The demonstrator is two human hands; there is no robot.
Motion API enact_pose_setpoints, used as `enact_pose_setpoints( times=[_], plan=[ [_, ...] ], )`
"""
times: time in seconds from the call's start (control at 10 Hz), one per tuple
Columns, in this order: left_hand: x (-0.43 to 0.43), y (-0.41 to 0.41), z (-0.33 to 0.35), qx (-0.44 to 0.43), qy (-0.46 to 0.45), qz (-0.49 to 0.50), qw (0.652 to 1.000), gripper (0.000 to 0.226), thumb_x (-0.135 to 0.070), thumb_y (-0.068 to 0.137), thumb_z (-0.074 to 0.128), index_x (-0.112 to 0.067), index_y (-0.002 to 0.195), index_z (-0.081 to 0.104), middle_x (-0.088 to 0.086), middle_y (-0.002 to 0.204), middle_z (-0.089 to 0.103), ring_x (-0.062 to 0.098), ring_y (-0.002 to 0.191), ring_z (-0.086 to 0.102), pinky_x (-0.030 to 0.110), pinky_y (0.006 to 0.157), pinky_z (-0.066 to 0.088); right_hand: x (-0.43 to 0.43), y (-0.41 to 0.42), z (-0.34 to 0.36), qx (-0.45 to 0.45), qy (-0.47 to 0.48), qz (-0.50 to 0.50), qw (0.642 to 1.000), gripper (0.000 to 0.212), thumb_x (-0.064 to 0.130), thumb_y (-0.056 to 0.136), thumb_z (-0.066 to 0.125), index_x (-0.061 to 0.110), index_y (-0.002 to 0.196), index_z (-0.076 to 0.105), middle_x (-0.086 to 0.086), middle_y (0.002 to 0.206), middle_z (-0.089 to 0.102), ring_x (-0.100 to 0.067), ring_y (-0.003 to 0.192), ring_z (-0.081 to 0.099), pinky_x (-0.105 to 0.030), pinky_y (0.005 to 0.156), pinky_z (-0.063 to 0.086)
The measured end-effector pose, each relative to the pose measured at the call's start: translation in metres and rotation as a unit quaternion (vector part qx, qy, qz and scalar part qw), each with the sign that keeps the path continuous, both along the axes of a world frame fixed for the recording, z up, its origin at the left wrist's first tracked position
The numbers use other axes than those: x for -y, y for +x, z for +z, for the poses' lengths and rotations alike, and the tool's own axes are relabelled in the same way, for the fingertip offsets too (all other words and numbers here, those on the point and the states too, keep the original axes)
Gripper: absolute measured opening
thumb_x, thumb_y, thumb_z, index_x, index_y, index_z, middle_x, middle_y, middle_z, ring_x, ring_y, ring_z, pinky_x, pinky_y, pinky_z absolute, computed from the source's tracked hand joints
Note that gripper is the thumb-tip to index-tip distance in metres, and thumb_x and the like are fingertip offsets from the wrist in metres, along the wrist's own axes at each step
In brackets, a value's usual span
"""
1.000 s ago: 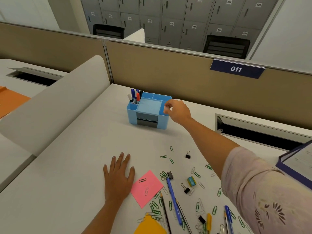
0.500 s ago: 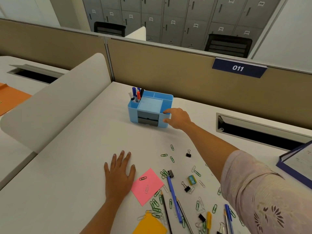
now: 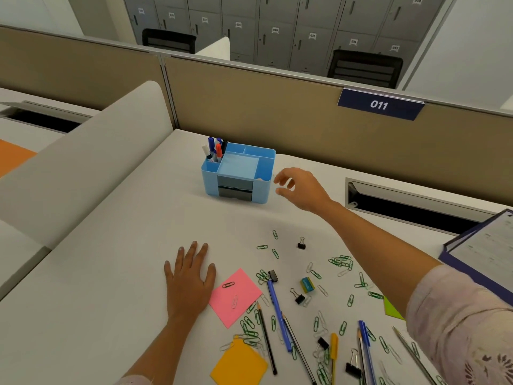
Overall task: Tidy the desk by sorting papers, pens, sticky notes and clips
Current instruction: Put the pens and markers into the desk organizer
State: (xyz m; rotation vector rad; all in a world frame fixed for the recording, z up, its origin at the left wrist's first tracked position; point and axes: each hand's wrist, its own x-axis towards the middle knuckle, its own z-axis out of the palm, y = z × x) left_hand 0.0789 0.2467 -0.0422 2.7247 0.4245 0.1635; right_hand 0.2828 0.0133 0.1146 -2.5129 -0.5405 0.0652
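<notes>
1. Half a second ago the fingers of the right hand (image 3: 301, 190) lay on the lower right corner of the blue organiser (image 3: 238, 187). The hand has since drawn off and now hovers just right of the box, not touching it. The left hand (image 3: 190, 276) has stayed where it was.
2. At the bottom centre of the frame lies an orange sticky note (image 3: 238, 366). To its right a pencil (image 3: 266, 339), a blue pen (image 3: 277, 315) and a yellow pen (image 3: 334, 348) lie among green paper clips (image 3: 340, 261) and black binder clips (image 3: 299, 297).
3. Just above is a pink sticky note (image 3: 236, 297) with two clips on it. The left hand rests palm down on the desk (image 3: 111, 273) just left of this note, fingers straight, holding nothing.
4. Towards the lower right, a green sticky note (image 3: 391, 309) shows partly from under the right forearm. A small teal and yellow block (image 3: 307, 284) lies among the clips.
5. At the right edge a dark blue binder (image 3: 472, 270) holds printed paper.
6. In mid-frame the right hand's fingers are loosely curled, thumb and forefinger apart, with nothing between them.
7. The organiser stands towards the back of the desk. Markers (image 3: 215, 151) stand upright in its back left compartment. A small pale thing lies in the right compartment, too small to identify.
8. Behind it runs a tan partition (image 3: 277, 112) with a sign reading 011 (image 3: 379, 104). At the top of the frame are grey lockers (image 3: 277, 31) and two black chairs.
</notes>
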Motion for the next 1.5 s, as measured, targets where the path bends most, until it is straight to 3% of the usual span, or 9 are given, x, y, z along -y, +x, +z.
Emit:
enact_pose_setpoints(
  times=[0.1,0.2,0.4,0.7,0.8,0.9,1.1,1.4,1.5],
  plan=[
    [0.000,-0.001,0.000,-0.002,-0.001,-0.001,1.000,0.067,-0.058,0.087,0.014,-0.034,0.149,0.027,-0.006,0.157,0.023,0.020,0.147,0.012,0.051,0.117,0.006,0.015,-0.023,0.005,-0.122,-0.086,0.110,0.983,0.017,0.026,0.086,0.070,0.023,0.101,0.063,0.007,0.095,0.062,-0.012,0.087,0.061,-0.024,0.077,0.050],
    [0.000,0.000,0.000,-0.001,-0.001,0.000,1.000,0.067,-0.058,0.087,0.014,-0.034,0.149,0.027,-0.005,0.157,0.024,0.020,0.147,0.013,0.051,0.117,0.006,0.031,-0.049,-0.008,-0.214,-0.210,0.190,0.935,0.023,0.030,0.081,0.074,0.023,0.100,0.062,0.010,0.094,0.062,-0.012,0.087,0.062,-0.027,0.080,0.052],
    [0.000,0.000,0.000,0.002,0.002,0.001,1.000,0.066,-0.056,0.088,0.017,-0.033,0.148,0.030,-0.005,0.156,0.027,0.021,0.147,0.015,0.052,0.116,0.009,0.055,-0.086,-0.034,-0.227,-0.312,0.217,0.896,0.045,0.036,0.072,0.081,0.026,0.109,0.058,0.008,0.106,0.054,-0.010,0.092,0.049,-0.022,0.070,0.040],
    [0.000,0.000,0.000,0.002,0.002,0.001,1.000,0.066,-0.056,0.088,0.017,-0.033,0.148,0.030,-0.005,0.156,0.026,0.021,0.146,0.016,0.052,0.116,0.008,0.061,-0.100,-0.059,-0.182,-0.341,0.239,0.891,0.037,0.036,0.078,0.075,0.026,0.108,0.057,0.007,0.099,0.053,-0.015,0.095,0.052,-0.032,0.079,0.049],
    [0.000,0.000,0.000,0.001,0.005,0.001,1.000,0.066,-0.056,0.088,0.017,-0.033,0.148,0.030,-0.005,0.156,0.027,0.021,0.146,0.016,0.052,0.116,0.008,0.059,-0.094,-0.058,-0.190,-0.321,0.237,0.897,0.031,0.037,0.080,0.071,0.025,0.106,0.059,0.006,0.098,0.058,-0.014,0.091,0.055,-0.031,0.079,0.051],
    [0.000,0.000,-0.001,-0.002,0.005,0.001,1.000,0.066,-0.056,0.088,0.016,-0.033,0.148,0.029,-0.005,0.156,0.026,0.021,0.146,0.016,0.052,0.116,0.008,0.053,-0.079,-0.043,-0.213,-0.241,0.204,0.925,0.029,0.037,0.082,0.071,0.024,0.107,0.062,0.008,0.096,0.062,-0.011,0.087,0.059,-0.027,0.077,0.053],
    [0.000,0.001,-0.001,-0.001,0.005,0.001,1.000,0.066,-0.056,0.088,0.017,-0.033,0.148,0.029,-0.005,0.157,0.025,0.021,0.147,0.015,0.051,0.116,0.007,0.029,-0.031,-0.008,-0.147,-0.043,0.074,0.985,0.022,0.031,0.085,0.071,0.023,0.105,0.067,0.007,0.098,0.065,-0.005,0.084,0.058,-0.018,0.070,0.044],
    [-0.001,0.001,-0.003,-0.003,0.003,0.000,1.000,0.064,-0.056,0.089,0.018,-0.034,0.149,0.027,-0.006,0.157,0.024,0.020,0.147,0.014,0.051,0.117,0.007,-0.021,0.030,0.006,-0.071,0.170,-0.134,0.974,0.018,0.022,0.082,0.074,0.017,0.098,0.067,0.000,0.097,0.067,-0.011,0.085,0.062,-0.017,0.057,0.046],
    [-0.001,0.000,-0.003,-0.008,0.004,0.001,1.000,0.065,-0.056,0.089,0.017,-0.035,0.149,0.026,-0.007,0.157,0.022,0.019,0.147,0.012,0.050,0.117,0.005,-0.037,0.041,0.003,-0.078,0.180,-0.144,0.970,0.021,0.018,0.083,0.074,0.012,0.102,0.067,-0.003,0.100,0.066,-0.014,0.090,0.062,-0.015,0.057,0.045]
  ],
)
